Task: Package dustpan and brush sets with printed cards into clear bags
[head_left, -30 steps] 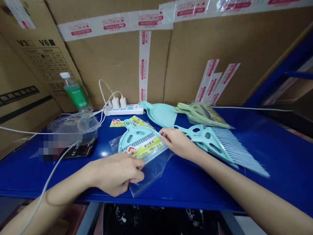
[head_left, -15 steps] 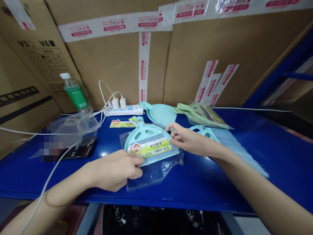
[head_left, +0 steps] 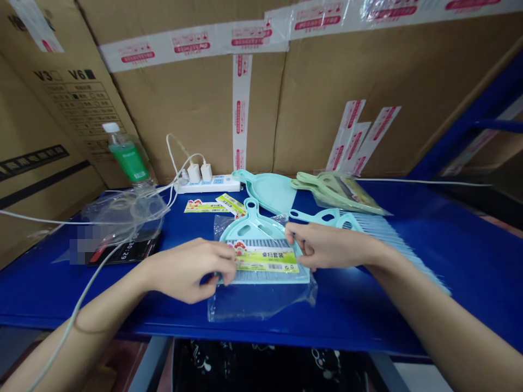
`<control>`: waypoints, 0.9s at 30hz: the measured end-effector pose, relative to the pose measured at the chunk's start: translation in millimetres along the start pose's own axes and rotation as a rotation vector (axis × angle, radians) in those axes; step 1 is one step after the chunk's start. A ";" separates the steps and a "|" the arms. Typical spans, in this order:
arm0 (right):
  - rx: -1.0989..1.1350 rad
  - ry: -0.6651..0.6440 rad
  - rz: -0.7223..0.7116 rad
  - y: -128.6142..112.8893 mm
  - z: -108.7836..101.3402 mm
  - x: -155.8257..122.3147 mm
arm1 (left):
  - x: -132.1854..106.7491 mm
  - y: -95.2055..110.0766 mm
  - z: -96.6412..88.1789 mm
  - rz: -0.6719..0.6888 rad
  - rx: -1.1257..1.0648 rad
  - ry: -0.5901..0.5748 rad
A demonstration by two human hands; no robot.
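Turquoise plastic dustpan-and-brush set (head_left: 265,244), sleeved in a clear, crinkly plastic bag (head_left: 261,302), lies flat on the glossy blue tabletop (head_left: 347,321) in the head view, between the person's hands. Its looped handle points away from the person, and a yellow-green printed card (head_left: 267,258) lies across the pale bristles; the wide edge faces the person, with slack film spreading beyond it.

The left hand (head_left: 196,269) is half curled at the set's left edge, thumb bent below the fingers with a gap between. The right hand (head_left: 322,245) is loosely curled at the right edge, index finger and thumb apart. Whether either pinches the film or merely rests against it, I cannot tell.

The step looks like squaring the bagged set between both hands. It would go best with light, even pressure at both edges, so that the set stays straight and the card does not skew. Thin film probably slips and creases easily, so gather the slack at the near end gently. Keep the right wrist clear of the loose turquoise brush with pale blue bristles (head_left: 392,234) just beside it, and mind the thin white cable (head_left: 77,305) crossing the left forearm.
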State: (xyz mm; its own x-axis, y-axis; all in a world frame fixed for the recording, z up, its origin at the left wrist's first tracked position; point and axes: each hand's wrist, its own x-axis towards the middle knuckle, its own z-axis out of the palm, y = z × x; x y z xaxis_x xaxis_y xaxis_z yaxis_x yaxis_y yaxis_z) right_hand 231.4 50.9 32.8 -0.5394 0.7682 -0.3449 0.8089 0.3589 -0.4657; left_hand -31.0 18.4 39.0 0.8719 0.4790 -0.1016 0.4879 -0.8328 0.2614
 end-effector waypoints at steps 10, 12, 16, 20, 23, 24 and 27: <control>-0.036 -0.092 -0.016 -1.8 -1.6 -6.7 | 20.8 -49.6 17.1 -0.514 0.583 0.362; -0.038 -0.106 -0.012 -3.6 -2.2 -8.0 | 25.5 -59.1 18.4 -0.471 0.573 0.348; -0.026 -0.145 -0.003 -5.3 -3.1 -8.9 | 32.6 -68.2 21.5 -0.334 0.425 0.219; -0.010 -0.169 -0.013 -4.6 -3.4 -8.2 | 34.1 -64.4 22.0 -0.342 0.370 0.168; 0.007 -0.171 -0.018 -3.9 -3.3 -7.6 | 33.2 -59.0 20.4 -0.359 0.415 0.194; 0.012 -0.172 -0.011 -3.7 -3.2 -7.5 | 32.9 -57.7 20.2 -0.364 0.437 0.200; 0.032 -0.172 0.006 -2.7 -2.5 -6.7 | 31.9 -56.1 21.0 -0.391 0.517 0.220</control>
State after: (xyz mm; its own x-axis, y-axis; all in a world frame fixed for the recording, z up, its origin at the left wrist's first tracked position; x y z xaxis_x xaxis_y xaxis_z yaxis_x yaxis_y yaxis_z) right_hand 233.5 46.1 38.5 -0.5690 0.6670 -0.4809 0.8057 0.3353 -0.4883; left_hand -29.7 74.6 0.9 0.6260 0.7711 0.1162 0.7695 -0.5868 -0.2520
